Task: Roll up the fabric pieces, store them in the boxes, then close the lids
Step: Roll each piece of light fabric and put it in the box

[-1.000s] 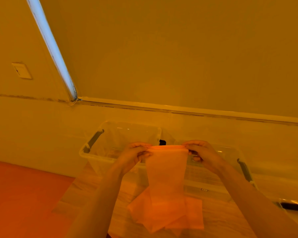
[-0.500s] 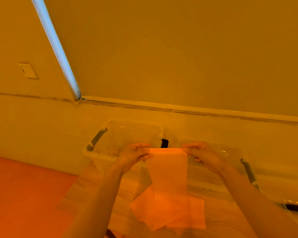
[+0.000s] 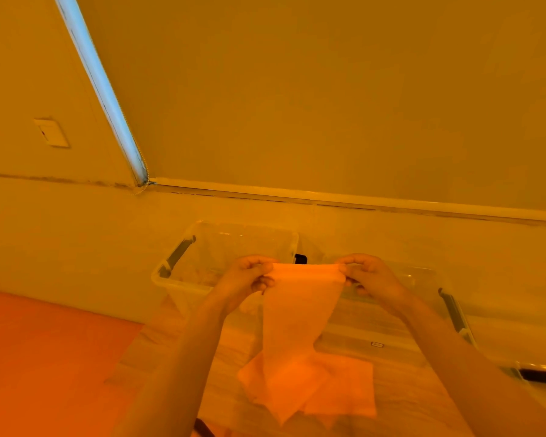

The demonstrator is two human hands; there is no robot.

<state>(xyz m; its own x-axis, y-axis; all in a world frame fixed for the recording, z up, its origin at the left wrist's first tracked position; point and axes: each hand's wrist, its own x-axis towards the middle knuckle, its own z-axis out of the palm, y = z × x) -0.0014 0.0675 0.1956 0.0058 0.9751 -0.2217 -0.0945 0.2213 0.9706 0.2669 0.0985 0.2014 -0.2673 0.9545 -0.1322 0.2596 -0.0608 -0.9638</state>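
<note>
Hands, left [image 3: 245, 277] and right [image 3: 371, 274], pinch fabric strip [image 3: 297, 313], hiding box [image 3: 234, 247] contents.

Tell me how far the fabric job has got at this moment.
Early stage. Nothing looks finished: both boxes, left and right, stand open. In hand: the left hand and right hand pinch the top edge of a fabric strip, which hangs unrolled. More fabric lies on the table. Rolling, storing and closing remain.
</note>
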